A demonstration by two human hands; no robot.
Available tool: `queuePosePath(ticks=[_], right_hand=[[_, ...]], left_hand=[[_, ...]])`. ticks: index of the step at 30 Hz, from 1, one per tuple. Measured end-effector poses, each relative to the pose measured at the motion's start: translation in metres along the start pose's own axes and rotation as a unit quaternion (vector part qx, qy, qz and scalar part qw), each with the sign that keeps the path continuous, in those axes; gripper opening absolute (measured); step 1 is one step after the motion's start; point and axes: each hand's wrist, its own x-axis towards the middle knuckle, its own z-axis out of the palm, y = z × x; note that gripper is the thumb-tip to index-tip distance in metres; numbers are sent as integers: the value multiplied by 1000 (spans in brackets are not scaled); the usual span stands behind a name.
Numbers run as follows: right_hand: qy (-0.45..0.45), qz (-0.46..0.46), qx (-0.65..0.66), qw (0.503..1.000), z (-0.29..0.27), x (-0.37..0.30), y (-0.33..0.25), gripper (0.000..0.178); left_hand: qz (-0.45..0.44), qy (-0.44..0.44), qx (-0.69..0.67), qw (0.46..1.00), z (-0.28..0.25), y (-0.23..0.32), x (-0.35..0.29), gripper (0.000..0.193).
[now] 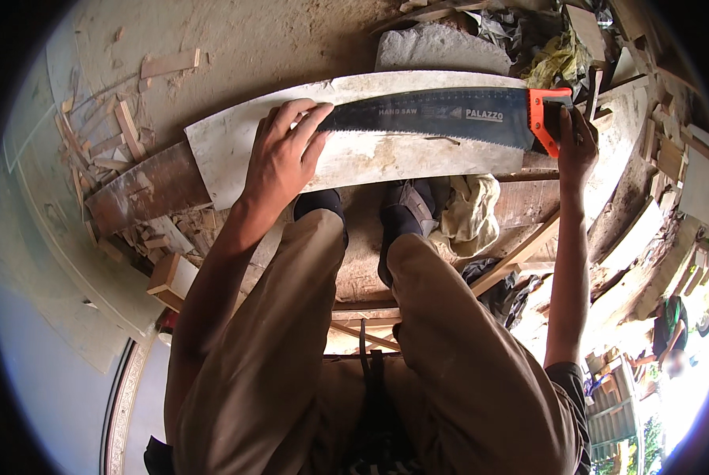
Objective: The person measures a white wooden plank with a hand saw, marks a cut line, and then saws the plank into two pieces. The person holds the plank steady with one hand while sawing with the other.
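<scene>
A hand saw [426, 117] with a dark blade and an orange-and-black handle [539, 123] lies across a white board [354, 162], teeth toward me. My right hand [578, 150] is closed round the handle's outer end. At the blade's narrow tip, my left hand [285, 154] has its fingers bent, with the tip between forefinger and thumb. Its palm is over the board's left part. Beneath the white board runs a brown plank [144, 188], showing at both sides.
Wood offcuts [129, 131] litter the floor at left, and more scraps [671, 158] lie at right. A grey stone block [442, 49] sits beyond the board. Pale cloth [469, 214] lies beside my right foot. Another person [671, 332] is far off at right.
</scene>
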Motion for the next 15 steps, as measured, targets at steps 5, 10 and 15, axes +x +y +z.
queuePosePath(ticks=[5, 10, 15], right_hand=[[16, 24, 12, 1000, 6, -4, -3, 38], [25, 1, 19, 999, 6, -5, 1, 38], [3, 30, 11, 999, 0, -9, -9, 42]], left_hand=[[10, 13, 1, 1000, 1, -4, 0, 37], [12, 19, -4, 1000, 2, -3, 0, 37], [8, 19, -4, 1000, 1, -1, -4, 36]])
